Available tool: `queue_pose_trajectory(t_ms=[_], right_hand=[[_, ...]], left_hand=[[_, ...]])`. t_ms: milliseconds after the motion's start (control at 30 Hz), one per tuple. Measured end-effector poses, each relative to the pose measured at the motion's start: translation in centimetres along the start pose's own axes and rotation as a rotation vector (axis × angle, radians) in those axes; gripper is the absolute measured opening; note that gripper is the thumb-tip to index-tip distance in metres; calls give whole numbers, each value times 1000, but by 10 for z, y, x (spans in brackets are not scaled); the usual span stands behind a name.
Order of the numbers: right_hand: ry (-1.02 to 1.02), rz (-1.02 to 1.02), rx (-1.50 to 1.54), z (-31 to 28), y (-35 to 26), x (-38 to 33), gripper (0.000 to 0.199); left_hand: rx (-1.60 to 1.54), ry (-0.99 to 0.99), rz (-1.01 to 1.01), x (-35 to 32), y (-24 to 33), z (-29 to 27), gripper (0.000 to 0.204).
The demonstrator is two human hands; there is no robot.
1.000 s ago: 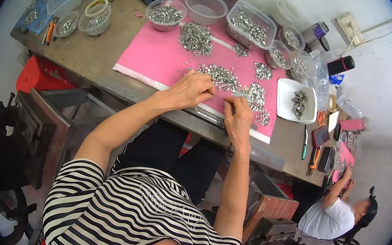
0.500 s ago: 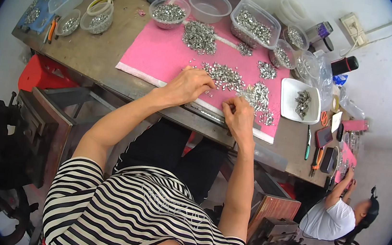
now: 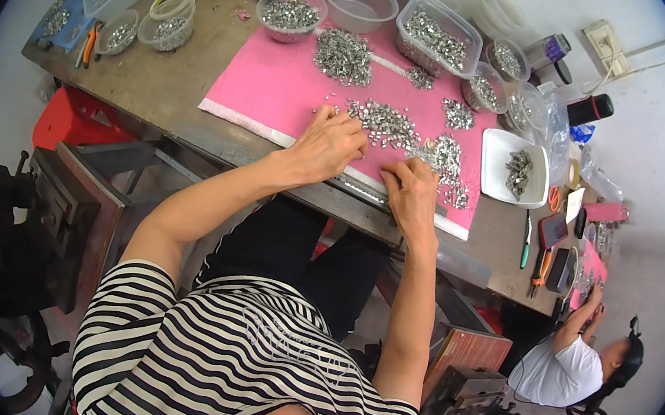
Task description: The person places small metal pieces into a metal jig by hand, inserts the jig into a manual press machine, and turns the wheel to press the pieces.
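My left hand [image 3: 330, 145] rests over the pink cloth [image 3: 273, 78], its fingers curled down beside a loose pile of small shiny metal pieces [image 3: 385, 123]. What its fingertips hold, if anything, is hidden. Close to the cloth's front edge, my right hand [image 3: 413, 194] is closed, thumb against bent fingers. I cannot make out what is in that pinch. Between and below the hands, a narrow metal strip [image 3: 365, 192] with a notched-looking light edge lies along the table's front. A second patch of silvery pieces [image 3: 446, 156] spreads just beyond my right hand.
Plastic tubs of metal pieces, including a rectangular one [image 3: 438, 35], line the back. A white square dish [image 3: 515, 169], orange-handled pliers [image 3: 541, 268] and a teal-handled tool [image 3: 526, 242] lie to the right. A co-worker [image 3: 569, 366] sits at far right; a red stool [image 3: 80, 121] stands left.
My left hand's fingers have curled in more and shifted slightly, now lower over the cloth. My right hand stays near the same spot, turned slightly. The whole view has shifted a little.
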State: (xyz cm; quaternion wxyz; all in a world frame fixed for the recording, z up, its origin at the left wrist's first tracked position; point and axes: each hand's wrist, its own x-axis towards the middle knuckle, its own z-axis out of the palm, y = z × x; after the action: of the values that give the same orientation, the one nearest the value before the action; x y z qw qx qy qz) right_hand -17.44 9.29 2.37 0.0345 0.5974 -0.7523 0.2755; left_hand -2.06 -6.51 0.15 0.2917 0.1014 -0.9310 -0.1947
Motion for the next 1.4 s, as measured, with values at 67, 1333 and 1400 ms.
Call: queue_pose_trajectory(t_ms=[67,1333,1400], right_hand=[[-9,-12,0,-1,1,1,10],[265,90,248,-5,-41,-39,11],[299,213,291,-11,-32,-40,11]], left_hand=[[-45,3,12,0,2,-4,2],[-188,187,0,-31,22,-11,6],[-158,147,-6,-13,12,-6,7]])
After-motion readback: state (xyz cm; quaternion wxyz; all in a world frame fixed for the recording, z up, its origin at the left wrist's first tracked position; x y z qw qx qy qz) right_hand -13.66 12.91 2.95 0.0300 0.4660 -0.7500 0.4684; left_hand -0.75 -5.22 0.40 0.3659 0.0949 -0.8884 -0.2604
